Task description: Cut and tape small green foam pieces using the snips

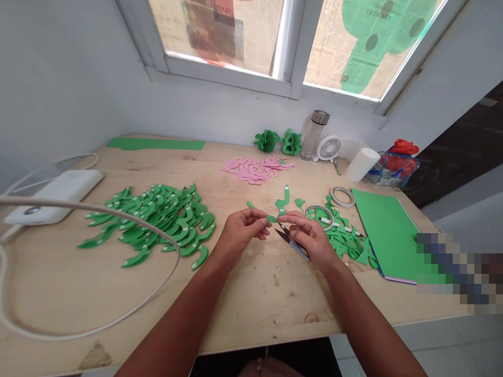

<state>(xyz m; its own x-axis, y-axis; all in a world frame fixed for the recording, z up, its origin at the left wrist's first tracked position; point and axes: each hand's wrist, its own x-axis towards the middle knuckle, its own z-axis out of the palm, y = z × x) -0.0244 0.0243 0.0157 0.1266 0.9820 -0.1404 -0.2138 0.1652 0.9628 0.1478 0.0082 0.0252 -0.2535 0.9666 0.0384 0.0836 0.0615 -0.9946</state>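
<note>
My left hand (244, 230) pinches a small green paper piece (271, 219) between thumb and fingertips. Close by on the right, my right hand (314, 240) is closed around a pair of scissors (293, 243), their dark blades pointing up and left. Its index finger reaches to the paper piece's right end. Just beyond the fingertips lies a curved green paper strip (285, 196) with white patches. A large heap of similar green strips (157, 214) lies to the left. Green offcuts (349, 243) are scattered right of my right hand, with a tape roll (319, 213) among them.
Pink paper cutouts (255, 168) and two green paper shapes (267, 141) are at the back. A glass bottle (313, 137), small fan (329, 148) and white cylinder (362, 164) stand right. Another tape roll (343, 197) touches green sheets (393, 230). A white cable (129, 314) loops left.
</note>
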